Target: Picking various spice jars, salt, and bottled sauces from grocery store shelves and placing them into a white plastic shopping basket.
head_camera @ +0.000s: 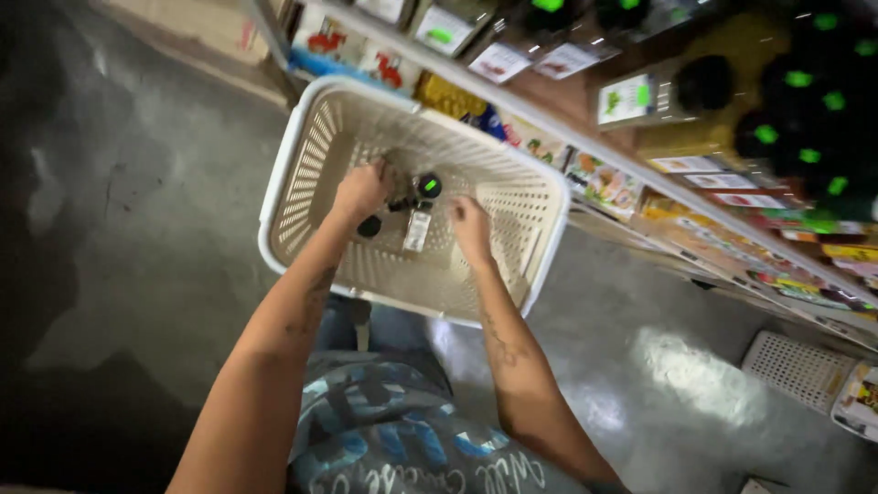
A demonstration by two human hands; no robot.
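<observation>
A cream plastic basket (302,174) with slotted walls stands on the grey floor in front of me. Inside it lie a few dark bottles (416,206), one with a green cap and one with a pale label. My left hand (361,190) reaches into the basket and closes around the dark bottles at their left side. My right hand (471,224) is also inside the basket, just right of the bottles, fingers curled and touching or nearly touching the labelled one. Whether it grips anything I cannot make out.
Store shelves (585,137) run along the right, packed with boxes, packets and dark bottles with green caps (805,119). Another slotted white basket (800,366) sits on the floor at the lower right. Grey concrete floor (137,229) lies to the left.
</observation>
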